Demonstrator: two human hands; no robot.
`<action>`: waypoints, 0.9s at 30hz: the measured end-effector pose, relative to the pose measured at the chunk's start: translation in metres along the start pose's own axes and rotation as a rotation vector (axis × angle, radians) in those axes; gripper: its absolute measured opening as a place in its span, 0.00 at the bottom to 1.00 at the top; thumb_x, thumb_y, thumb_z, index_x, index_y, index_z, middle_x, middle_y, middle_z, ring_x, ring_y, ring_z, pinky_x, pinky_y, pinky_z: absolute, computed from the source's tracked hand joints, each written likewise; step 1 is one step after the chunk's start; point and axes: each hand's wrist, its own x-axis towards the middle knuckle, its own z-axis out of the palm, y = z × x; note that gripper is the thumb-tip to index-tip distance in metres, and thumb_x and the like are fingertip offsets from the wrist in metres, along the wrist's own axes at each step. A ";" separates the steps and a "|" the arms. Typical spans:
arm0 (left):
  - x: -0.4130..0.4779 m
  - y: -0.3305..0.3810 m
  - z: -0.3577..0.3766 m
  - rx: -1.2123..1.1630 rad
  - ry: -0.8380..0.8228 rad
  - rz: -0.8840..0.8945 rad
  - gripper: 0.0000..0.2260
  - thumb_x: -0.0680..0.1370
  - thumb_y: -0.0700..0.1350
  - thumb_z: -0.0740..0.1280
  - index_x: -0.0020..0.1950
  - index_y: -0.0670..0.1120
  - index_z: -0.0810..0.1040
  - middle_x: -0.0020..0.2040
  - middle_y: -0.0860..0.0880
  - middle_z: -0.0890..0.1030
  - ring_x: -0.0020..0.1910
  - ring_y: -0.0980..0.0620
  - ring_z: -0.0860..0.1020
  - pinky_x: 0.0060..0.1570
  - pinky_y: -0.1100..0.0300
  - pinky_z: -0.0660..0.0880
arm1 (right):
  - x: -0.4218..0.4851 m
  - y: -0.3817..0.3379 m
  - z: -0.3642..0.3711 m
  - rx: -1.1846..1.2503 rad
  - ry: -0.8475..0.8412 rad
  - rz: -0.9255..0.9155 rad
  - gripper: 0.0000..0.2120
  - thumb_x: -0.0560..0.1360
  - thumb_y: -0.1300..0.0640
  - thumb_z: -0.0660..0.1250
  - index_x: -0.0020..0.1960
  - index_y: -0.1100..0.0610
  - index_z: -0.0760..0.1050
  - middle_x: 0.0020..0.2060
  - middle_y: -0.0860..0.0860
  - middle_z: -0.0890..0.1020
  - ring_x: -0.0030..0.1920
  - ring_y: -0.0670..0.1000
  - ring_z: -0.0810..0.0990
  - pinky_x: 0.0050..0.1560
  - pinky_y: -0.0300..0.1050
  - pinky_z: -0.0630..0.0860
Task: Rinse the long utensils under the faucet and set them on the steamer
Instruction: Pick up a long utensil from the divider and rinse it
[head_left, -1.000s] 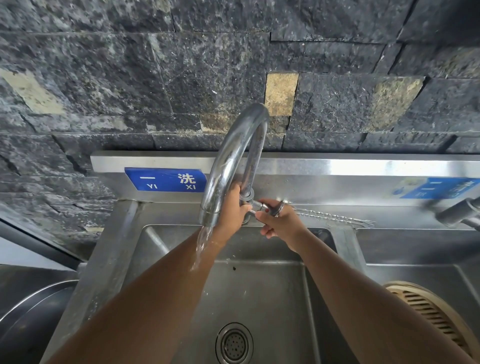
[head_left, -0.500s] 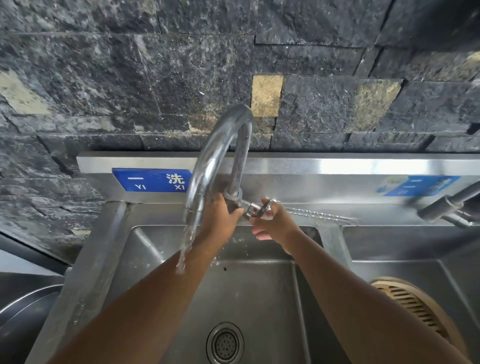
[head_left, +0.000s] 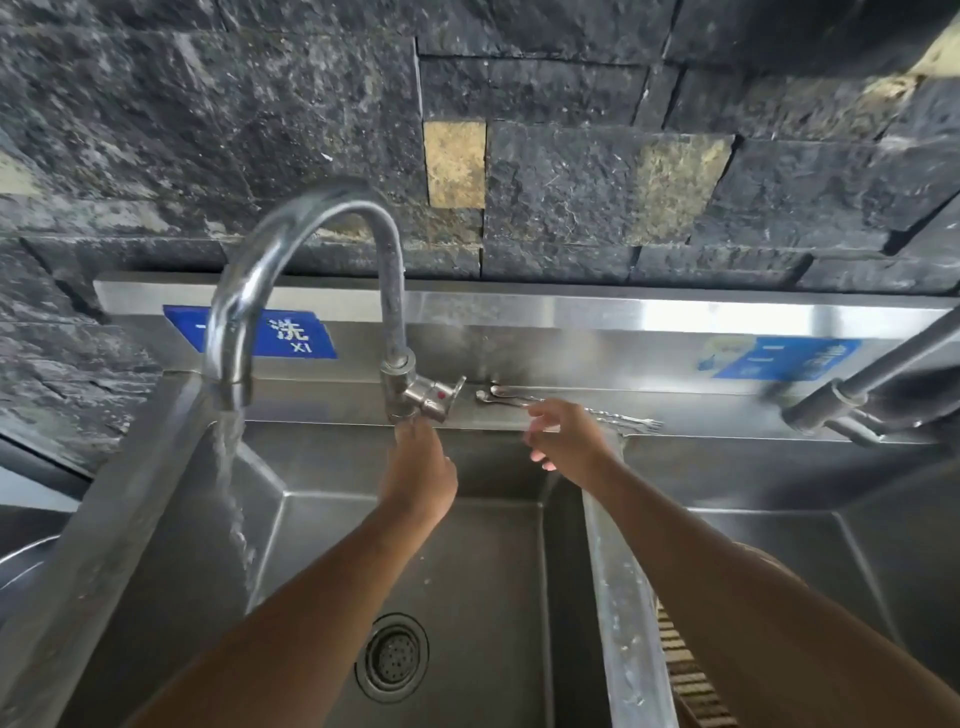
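A steel sink (head_left: 467, 561) fills the near scene, its faucet (head_left: 291, 249) arching left and pouring water into the left basin. On the far ledge lie the long utensils (head_left: 566, 408), the right hand (head_left: 563, 441) loosely spread just over them, touching or not I cannot tell. The left hand (head_left: 421, 470) reaches the faucet base; its grip is hidden. A steamer (head_left: 685, 675) edge shows near right.

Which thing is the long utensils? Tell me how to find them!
Find the big curved faucet pouring water into the steel sink. Look right of its handle, along the ledge behind the basins. The long utensils lie flat there: thin, shiny twisted rods with loop ends, partly covered by the right hand.
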 end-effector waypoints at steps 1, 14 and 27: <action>-0.001 0.004 0.005 0.024 -0.005 0.008 0.20 0.76 0.37 0.64 0.67 0.37 0.66 0.67 0.38 0.68 0.59 0.38 0.75 0.60 0.47 0.74 | 0.002 0.003 -0.006 -0.069 0.023 -0.031 0.17 0.75 0.64 0.69 0.64 0.59 0.77 0.53 0.55 0.84 0.40 0.59 0.85 0.46 0.55 0.83; 0.008 0.005 0.049 0.381 -0.044 0.286 0.32 0.77 0.43 0.63 0.79 0.46 0.53 0.81 0.44 0.51 0.79 0.44 0.51 0.75 0.48 0.58 | 0.047 0.017 -0.035 -0.688 0.084 -0.131 0.10 0.76 0.57 0.65 0.55 0.53 0.79 0.51 0.59 0.84 0.51 0.63 0.82 0.51 0.51 0.80; 0.009 0.003 0.069 0.294 -0.080 0.265 0.41 0.76 0.35 0.65 0.80 0.52 0.44 0.81 0.53 0.39 0.79 0.47 0.39 0.62 0.50 0.76 | 0.069 0.016 -0.033 -1.030 0.012 -0.267 0.09 0.77 0.62 0.62 0.53 0.58 0.78 0.50 0.60 0.83 0.50 0.64 0.83 0.44 0.49 0.75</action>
